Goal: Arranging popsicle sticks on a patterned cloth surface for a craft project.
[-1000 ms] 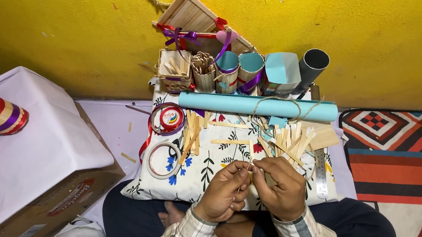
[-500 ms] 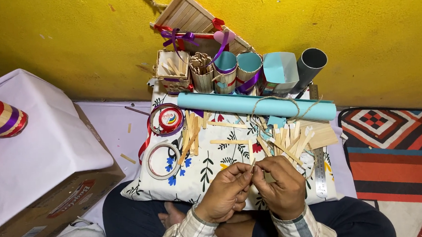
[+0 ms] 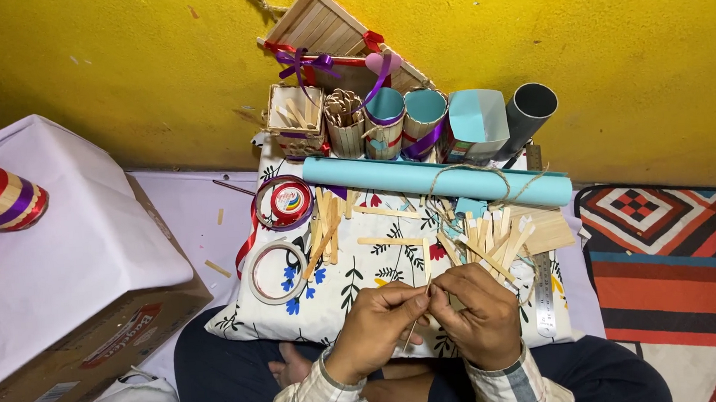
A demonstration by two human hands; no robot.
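Observation:
My left hand (image 3: 380, 324) and my right hand (image 3: 482, 312) meet over the near edge of a floral cushion (image 3: 354, 276) on my lap. Together they pinch a thin wooden stick (image 3: 424, 292) that stands nearly upright between the fingertips. Both hands are closed on it. Loose flat craft sticks (image 3: 493, 238) lie in a pile just beyond my right hand. More sticks (image 3: 324, 228) lie farther left on the cushion.
A light blue paper roll (image 3: 435, 181) tied with twine lies across the cushion's far side. Tape rolls (image 3: 278, 272) and a metal ruler (image 3: 543, 285) rest on it. Stick-built holders (image 3: 345, 126) stand by the yellow wall. A cardboard box (image 3: 64, 277) under white paper sits left, a patterned rug (image 3: 675, 239) right.
My fingers have shifted slightly on the thin stick, which now stands a little more upright. Nothing else has moved.

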